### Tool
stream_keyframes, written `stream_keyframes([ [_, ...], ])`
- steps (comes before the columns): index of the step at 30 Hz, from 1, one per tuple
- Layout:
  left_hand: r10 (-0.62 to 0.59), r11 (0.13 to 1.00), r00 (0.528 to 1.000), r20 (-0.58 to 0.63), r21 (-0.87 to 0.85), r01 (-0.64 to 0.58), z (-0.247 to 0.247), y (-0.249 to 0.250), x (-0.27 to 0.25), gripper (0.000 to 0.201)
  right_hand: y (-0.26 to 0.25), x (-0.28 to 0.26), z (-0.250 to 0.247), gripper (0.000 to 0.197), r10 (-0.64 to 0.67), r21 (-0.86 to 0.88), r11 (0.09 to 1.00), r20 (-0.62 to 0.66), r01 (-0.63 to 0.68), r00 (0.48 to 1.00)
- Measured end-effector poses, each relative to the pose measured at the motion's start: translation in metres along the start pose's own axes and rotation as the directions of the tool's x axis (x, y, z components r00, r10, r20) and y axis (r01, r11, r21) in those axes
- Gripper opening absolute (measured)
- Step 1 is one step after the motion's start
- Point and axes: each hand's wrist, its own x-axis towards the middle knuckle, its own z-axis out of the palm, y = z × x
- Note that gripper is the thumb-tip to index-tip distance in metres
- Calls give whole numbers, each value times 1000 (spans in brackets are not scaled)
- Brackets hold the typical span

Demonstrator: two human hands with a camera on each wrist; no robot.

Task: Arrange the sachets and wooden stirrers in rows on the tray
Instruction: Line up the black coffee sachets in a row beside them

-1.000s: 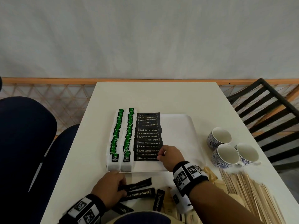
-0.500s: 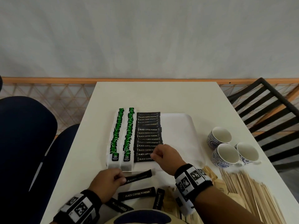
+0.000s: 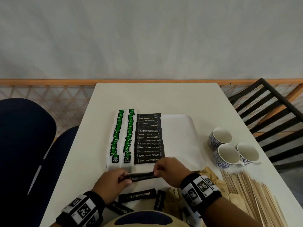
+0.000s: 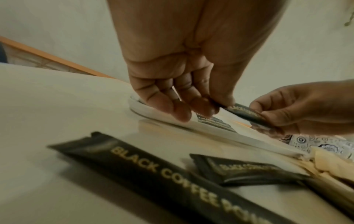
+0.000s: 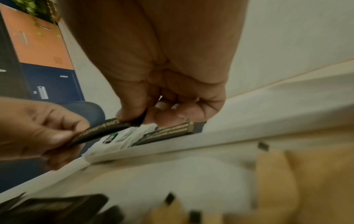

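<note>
A black coffee sachet hangs level just above the near rim of the white tray. My left hand pinches its left end and my right hand pinches its right end. The same sachet shows in the left wrist view, and in the right wrist view the sachet runs between both hands. On the tray lie two rows of green tea sachets and one row of black coffee sachets. Wooden stirrers lie in a heap at the near right.
Loose black sachets and brown sachets lie on the white table near me. Three patterned cups stand right of the tray. A black chair is at the right, blue chairs at the left.
My left hand lifted a black sachet off the table toward the tray. My right hand left the black row and came back to take the sachet's right end.
</note>
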Motion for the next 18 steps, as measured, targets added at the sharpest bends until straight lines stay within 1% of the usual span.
stream_keyframes([
  [1, -9, 999, 1000, 25, 36, 8, 0, -1, -1, 12, 4, 2, -4, 6, 34, -4, 999, -37, -34, 999],
  [4, -22, 982, 995, 98, 191, 2, 2, -5, -4, 23, 16, 8, -13, 5, 148, -5, 989, -122, -150, 981],
  [6, -4, 960, 990, 142, 278, -36, 5, -5, -6, 29, 22, 13, -13, 4, 193, 0, 981, -126, -195, 973],
  [8, 21, 943, 987, 157, 326, -72, 7, -4, -6, 29, 24, 17, -10, 5, 209, 9, 978, -116, -209, 971],
  [13, 31, 925, 988, 148, 370, -85, 9, -4, -5, 24, 20, 25, -1, 3, 210, 3, 978, -105, -211, 972],
  [17, 39, 940, 990, 135, 331, -82, 10, -8, -5, 24, 17, 31, 2, 2, 200, 7, 980, -113, -201, 973],
  [18, 34, 949, 992, 124, 307, -71, 10, -9, -5, 24, 17, 32, 3, 4, 202, 5, 979, -110, -203, 973],
])
